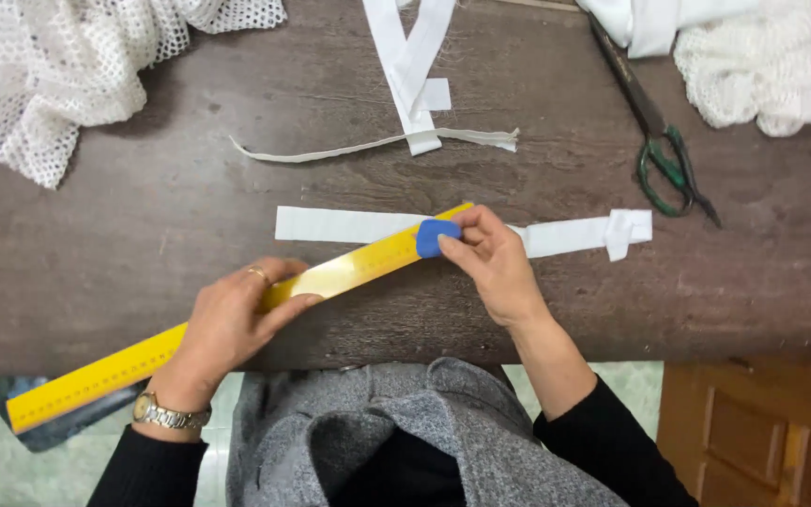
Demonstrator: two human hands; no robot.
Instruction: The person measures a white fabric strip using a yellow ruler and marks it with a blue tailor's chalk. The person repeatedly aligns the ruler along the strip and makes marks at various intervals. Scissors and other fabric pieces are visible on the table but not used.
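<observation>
So the left hand (227,324) was pressed flat on the yellow ruler (237,310), fingers spread along its top rather than wrapped round it. The right hand (490,258) had its fingertips pinched shut on a small blue chalk wedge (436,238), right at the ruler's upper edge. The ruler lay slanted across the dark wooden bench (143,216), long axis running from lower left, where it hung off the near edge, up to the right, tip over the white fabric strip (349,223). The strip ran roughly left-right, with a folded knot near its right end.

My guess: the ruler's stiff and light but a bit slick, so pressing down mid-length beats gripping it. The strip looked soft and floppy, best pinned flat. The chalk's probably brittle, so hold it by the faces.

Green-handled scissors (664,160) sat well apart at upper right.
</observation>
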